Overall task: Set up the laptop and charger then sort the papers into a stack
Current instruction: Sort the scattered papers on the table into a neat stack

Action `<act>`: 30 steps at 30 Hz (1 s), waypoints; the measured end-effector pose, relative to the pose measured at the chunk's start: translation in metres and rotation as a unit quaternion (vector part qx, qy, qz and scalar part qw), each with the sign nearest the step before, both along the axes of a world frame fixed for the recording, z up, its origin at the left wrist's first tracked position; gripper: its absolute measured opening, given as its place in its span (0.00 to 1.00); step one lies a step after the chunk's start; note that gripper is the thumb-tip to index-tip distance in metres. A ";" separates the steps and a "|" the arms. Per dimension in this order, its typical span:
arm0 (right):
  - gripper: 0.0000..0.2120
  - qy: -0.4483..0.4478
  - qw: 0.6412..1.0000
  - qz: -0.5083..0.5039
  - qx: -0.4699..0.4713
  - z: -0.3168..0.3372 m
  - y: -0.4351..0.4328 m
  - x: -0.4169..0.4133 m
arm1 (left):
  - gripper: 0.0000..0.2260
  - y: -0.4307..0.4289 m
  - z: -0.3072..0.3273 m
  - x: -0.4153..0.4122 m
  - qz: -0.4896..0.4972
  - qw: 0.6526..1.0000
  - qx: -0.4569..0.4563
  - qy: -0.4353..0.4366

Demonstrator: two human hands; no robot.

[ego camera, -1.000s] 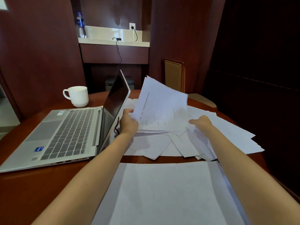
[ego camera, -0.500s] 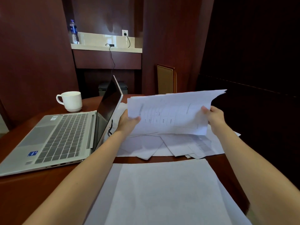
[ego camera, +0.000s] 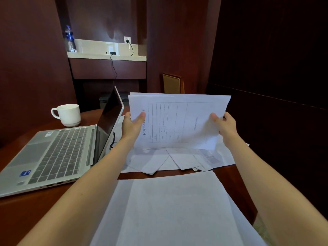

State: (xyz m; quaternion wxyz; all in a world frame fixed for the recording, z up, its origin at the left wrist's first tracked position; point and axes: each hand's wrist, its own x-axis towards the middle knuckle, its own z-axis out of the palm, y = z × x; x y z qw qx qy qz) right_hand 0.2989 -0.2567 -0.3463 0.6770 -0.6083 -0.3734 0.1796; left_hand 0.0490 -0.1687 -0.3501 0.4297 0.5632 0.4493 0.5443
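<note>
Head view: left hand (ego camera: 132,125), right hand (ego camera: 224,125) grip upright sheets (ego camera: 179,121).

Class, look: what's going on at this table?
A person holds a bundle of papers upright over the table, left hand and right hand gripping its side edges. Beneath it loose sheets lie scattered, and a neater stack sits nearer the person. The laptop stands open at left, beside a white mug.

An office or meeting room, with dark red wooden walls (ego camera: 26,59). A wooden table (ego camera: 21,219) bears an open laptop (ego camera: 58,153), printed papers (ego camera: 159,160) and a white cup (ego camera: 68,114)
</note>
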 end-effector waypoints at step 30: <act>0.10 -0.061 0.885 0.280 -0.367 0.011 -0.050 -0.001 | 0.07 -0.025 0.023 0.014 -0.228 0.805 0.153 0.525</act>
